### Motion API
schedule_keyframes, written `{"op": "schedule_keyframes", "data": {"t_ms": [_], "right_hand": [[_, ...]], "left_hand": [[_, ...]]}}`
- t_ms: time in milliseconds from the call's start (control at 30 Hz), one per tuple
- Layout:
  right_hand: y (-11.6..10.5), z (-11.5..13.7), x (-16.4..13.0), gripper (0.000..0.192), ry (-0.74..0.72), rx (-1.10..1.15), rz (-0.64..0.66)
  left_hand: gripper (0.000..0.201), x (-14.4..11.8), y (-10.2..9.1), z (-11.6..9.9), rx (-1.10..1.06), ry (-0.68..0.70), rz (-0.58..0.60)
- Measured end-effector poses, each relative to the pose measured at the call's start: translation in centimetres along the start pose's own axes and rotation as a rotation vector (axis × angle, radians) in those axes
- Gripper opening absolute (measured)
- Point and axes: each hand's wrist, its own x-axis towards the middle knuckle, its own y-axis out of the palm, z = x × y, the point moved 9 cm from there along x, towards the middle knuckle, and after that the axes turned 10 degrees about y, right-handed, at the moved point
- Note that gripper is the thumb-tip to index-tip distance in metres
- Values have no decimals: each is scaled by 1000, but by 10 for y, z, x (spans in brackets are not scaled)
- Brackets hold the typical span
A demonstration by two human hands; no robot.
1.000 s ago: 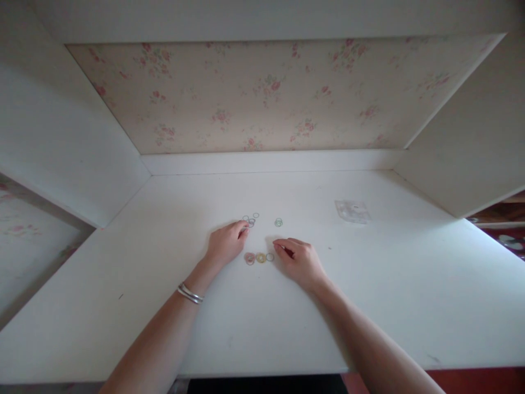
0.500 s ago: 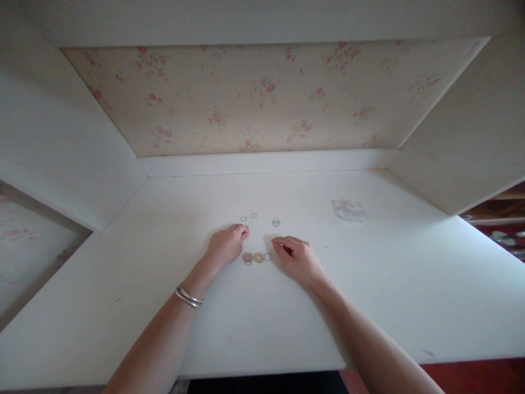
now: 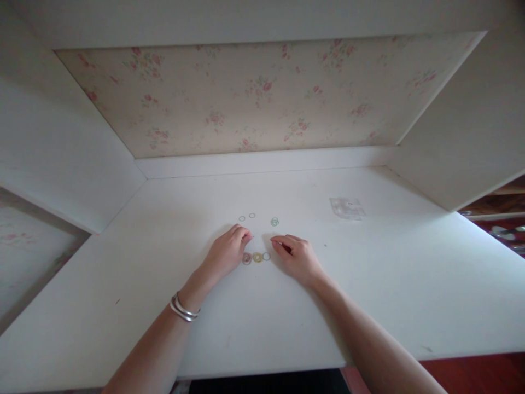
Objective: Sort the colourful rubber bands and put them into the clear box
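My left hand (image 3: 229, 244) is closed in a pinch, with a thin edge of a small rubber band showing at its fingertips. My right hand (image 3: 293, 254) rests on the table with thumb and fingers together; nothing shows between them. In front of me lie reddish rubber bands (image 3: 246, 259), yellow rubber bands (image 3: 257, 258) and a pale grey-green rubber band (image 3: 266, 256) side by side, between the two hands. Farther back are two single thin bands, a greenish one (image 3: 241, 218) and a greyer one (image 3: 252, 215). Overlapping green bands (image 3: 274, 221) sit to their right.
A clear plastic bag (image 3: 348, 208) lies at the back right of the white table (image 3: 262, 323). Side panels and a floral-papered back wall (image 3: 262, 98) enclose the table. A shelf with objects (image 3: 508, 232) shows at far right.
My left hand has moved slightly toward me and to the right, with the small band at its fingertips. My right hand stays almost still. The view has shifted slightly.
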Motion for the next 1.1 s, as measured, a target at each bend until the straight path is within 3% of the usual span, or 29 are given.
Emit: {"op": "schedule_keyframes", "data": {"t_ms": [133, 333, 533, 733, 833, 933, 1100], "right_hand": [[0, 0, 0, 24, -11, 14, -5], [-1, -1, 1, 25, 0, 20, -13], [-2, 0, 1, 23, -1, 45, -19], [-3, 0, 1, 22, -4, 57, -29], [-3, 0, 1, 22, -5, 59, -28], [-3, -1, 1, 23, 0, 66, -26], [-4, -6, 2, 25, 43, 63, -10]], "left_hand": [[25, 1, -1, -9, -129, 44, -60], [29, 1, 1, -19, -258, 29, -21], [19, -1, -4, -56, -14, 190, -14], [19, -3, 10, -74, 191, 247, 88], [20, -3, 10, -73, 194, 231, 102], [19, -1, -4, -63, 165, 170, 20], [19, -3, -29, -19, 103, 4, -158]]}}
